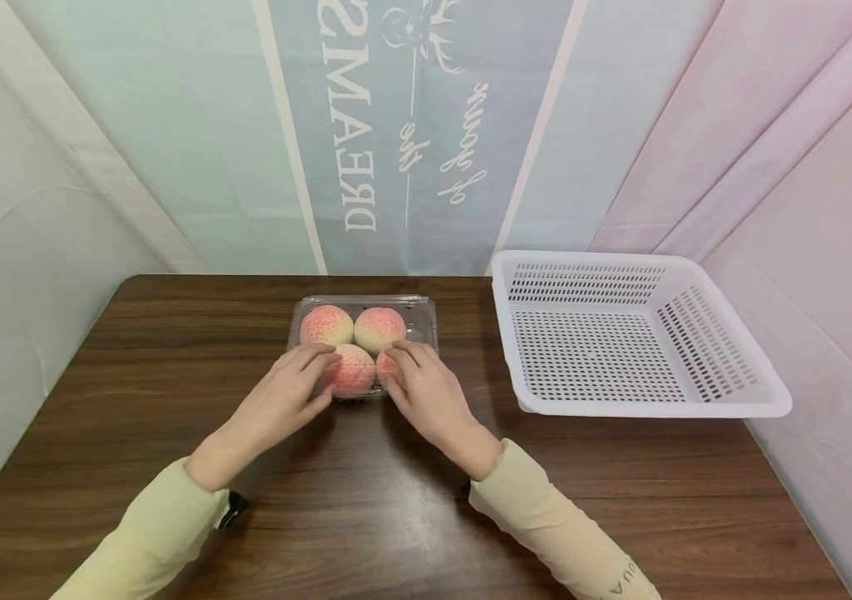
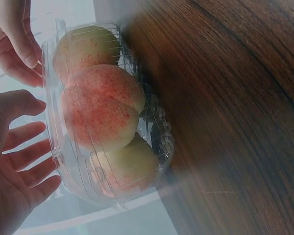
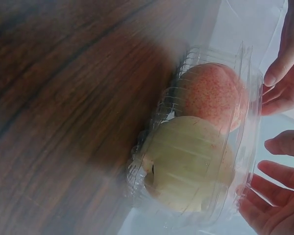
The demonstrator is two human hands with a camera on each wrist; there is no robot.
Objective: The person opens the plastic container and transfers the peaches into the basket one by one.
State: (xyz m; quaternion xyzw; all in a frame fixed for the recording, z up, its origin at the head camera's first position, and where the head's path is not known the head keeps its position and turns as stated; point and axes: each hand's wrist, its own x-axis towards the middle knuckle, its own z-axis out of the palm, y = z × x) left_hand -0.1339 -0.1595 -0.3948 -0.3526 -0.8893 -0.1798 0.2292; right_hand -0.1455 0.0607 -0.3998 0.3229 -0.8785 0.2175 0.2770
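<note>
Several pink-and-cream peaches [image 1: 327, 325] lie in a clear plastic clamshell box [image 1: 422, 315] on the table, with its clear lid [image 2: 51, 98] lying over them. My left hand [image 1: 287, 387] is at the box's near left part, its relaxed fingers spread at the lid's edge. On the other side, my right hand [image 1: 429, 392] has loosely bent fingers at the lid and partly hides one peach [image 1: 384, 367]. In the right wrist view, fingertips of the right hand [image 3: 279, 196] touch the lid's rim. Neither hand is wrapped around the box or a peach.
A white plastic basket [image 1: 507, 333] with slotted walls stands to the right of the box. Dark wood-grain table [image 1: 171, 350] surface surrounds the box. A printed cloth [image 1: 426, 242] hangs behind the table's far edge, with pale cloth on both sides.
</note>
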